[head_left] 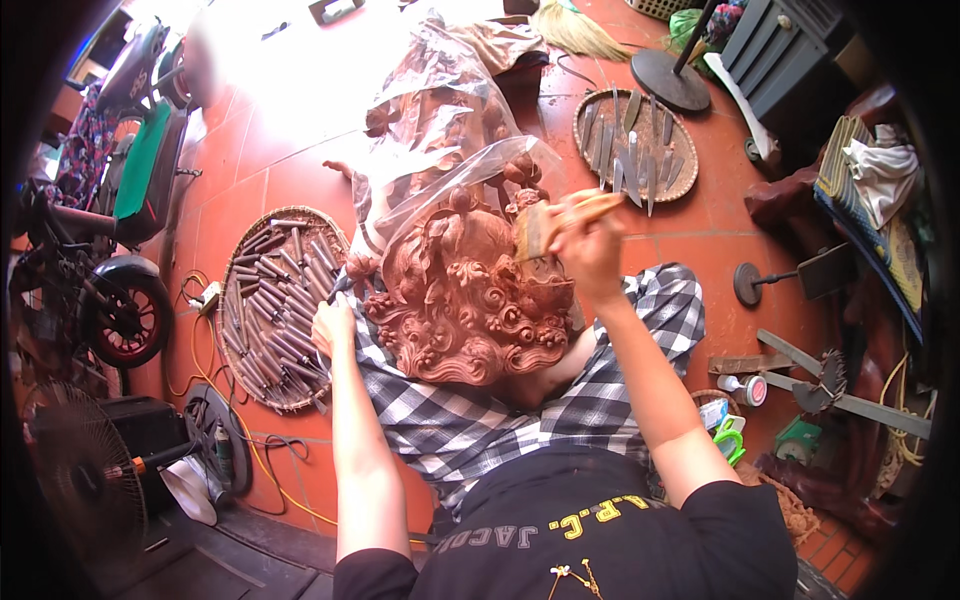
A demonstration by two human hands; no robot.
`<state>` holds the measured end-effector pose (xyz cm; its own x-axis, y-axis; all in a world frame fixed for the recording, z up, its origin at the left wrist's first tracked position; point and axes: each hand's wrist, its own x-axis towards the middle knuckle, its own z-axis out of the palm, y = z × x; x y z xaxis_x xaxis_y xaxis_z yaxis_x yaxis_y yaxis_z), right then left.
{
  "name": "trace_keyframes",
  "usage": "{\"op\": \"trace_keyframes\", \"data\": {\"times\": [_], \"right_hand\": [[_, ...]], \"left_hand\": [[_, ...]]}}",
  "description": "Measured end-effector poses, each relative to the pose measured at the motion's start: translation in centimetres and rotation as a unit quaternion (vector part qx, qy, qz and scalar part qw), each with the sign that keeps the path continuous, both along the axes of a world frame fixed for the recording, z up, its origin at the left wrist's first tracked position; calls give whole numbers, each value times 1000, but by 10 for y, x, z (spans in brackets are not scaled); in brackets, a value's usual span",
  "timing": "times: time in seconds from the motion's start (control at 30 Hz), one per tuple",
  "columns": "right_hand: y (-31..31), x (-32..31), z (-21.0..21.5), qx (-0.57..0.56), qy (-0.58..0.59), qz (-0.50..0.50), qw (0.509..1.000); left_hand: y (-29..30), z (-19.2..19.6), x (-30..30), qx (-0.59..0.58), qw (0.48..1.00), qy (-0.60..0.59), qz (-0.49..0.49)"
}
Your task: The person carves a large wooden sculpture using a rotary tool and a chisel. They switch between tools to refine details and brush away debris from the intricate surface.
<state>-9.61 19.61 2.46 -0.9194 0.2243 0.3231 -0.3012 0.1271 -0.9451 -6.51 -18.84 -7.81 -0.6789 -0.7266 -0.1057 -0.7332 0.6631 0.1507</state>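
Observation:
A reddish-brown wood carving [470, 290], dense with scrolls, curls and rounded figures, rests between my legs. My right hand [588, 245] is closed round the handle of a wide flat brush [533, 232]. Its pale bristles meet the carving's upper right side. Close to the carving's left edge is my left hand [333, 325], fingers curled; what they grip, if anything, is hard to make out. Clear plastic sheeting [440, 125] drapes over the far part of the carving.
Left of the carving, a round woven tray [228, 345] holds many wooden-handled tools. A smaller tray [683, 190] with flat blades lies at the far right. A motorbike [125, 300] and a fan [85, 470] stand left; a cable [262, 455] crosses the tiles.

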Motion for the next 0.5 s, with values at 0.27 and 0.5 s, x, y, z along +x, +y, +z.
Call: {"op": "trace_keyframes", "data": {"times": [0.27, 0.5], "right_hand": [[-5, -9, 13, 7, 34, -31, 999], [-6, -5, 22, 27, -58, 0, 998]], "left_hand": [[-3, 0, 0, 4, 1000, -2, 4], [-6, 1, 3, 15, 1000, 0, 12]]}}
